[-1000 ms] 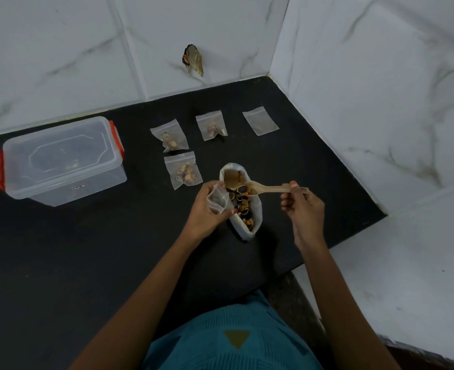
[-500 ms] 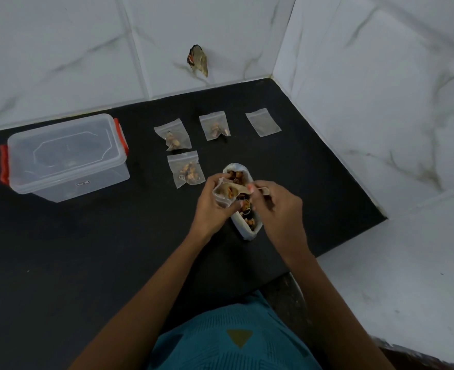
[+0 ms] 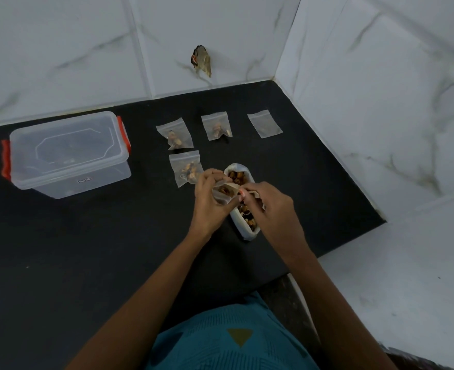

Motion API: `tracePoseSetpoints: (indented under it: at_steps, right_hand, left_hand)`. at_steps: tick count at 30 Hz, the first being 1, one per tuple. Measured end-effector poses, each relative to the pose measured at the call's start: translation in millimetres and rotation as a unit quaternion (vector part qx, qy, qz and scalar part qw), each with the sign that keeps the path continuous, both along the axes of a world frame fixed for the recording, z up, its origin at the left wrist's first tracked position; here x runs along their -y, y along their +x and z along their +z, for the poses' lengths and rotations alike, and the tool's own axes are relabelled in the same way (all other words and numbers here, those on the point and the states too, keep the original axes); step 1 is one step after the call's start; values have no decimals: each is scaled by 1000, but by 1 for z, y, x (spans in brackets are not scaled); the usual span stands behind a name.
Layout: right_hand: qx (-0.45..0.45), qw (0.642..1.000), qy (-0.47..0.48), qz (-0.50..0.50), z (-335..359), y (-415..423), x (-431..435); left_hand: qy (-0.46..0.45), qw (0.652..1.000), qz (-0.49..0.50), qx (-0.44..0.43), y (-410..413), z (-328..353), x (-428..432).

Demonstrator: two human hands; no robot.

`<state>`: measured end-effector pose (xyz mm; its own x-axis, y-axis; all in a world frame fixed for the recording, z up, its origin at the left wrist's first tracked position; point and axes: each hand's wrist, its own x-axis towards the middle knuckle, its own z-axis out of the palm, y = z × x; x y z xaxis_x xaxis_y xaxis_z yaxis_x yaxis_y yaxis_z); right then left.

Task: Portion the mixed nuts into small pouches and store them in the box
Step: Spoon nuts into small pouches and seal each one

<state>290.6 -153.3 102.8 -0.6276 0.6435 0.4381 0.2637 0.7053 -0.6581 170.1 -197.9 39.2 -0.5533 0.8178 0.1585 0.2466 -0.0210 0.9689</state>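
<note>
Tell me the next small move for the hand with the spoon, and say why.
Probably tip the pale wooden spoon so its load slides into the small clear plastic pouch. The right hand holds the spoon's bowl at the pouch's mouth, which the left hand holds open by the white bag of mixed nuts; nuts seem to sit on the bowl.

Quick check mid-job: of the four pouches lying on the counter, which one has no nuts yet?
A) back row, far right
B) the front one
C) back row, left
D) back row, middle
A: the far-right pouch lies flat and looks empty, while the middle pouch, the left pouch and the front pouch all show nuts.
</note>
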Motion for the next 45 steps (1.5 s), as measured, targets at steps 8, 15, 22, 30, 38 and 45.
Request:
tracePoseSetpoints:
  at_steps: [8, 15, 22, 30, 38, 45]
  right_hand:
    - [-44, 997, -53, -33, 3, 1, 0]
    - [-75, 996, -31, -31, 11, 4, 0]
    - [-100, 987, -81, -93, 15, 13, -7]
    - [-51, 972, -132, -186, -28, 28, -27]
    - [15, 985, -59, -159, -63, 25, -21]
    - [35, 988, -65, -133, -75, 23, -21]
  left_hand:
    - [-3, 998, -20, 62, 0, 1, 0]
    - [9, 993, -4, 119, 0, -5, -3]
    - [-3, 991, 16, 132, -2, -9, 1]
    - [-23, 988, -8, 152, -5, -19, 4]
    - [-53, 981, -29, 184, -1, -34, 2]
    - [-78, 980, -43, 179, 1, -38, 1]
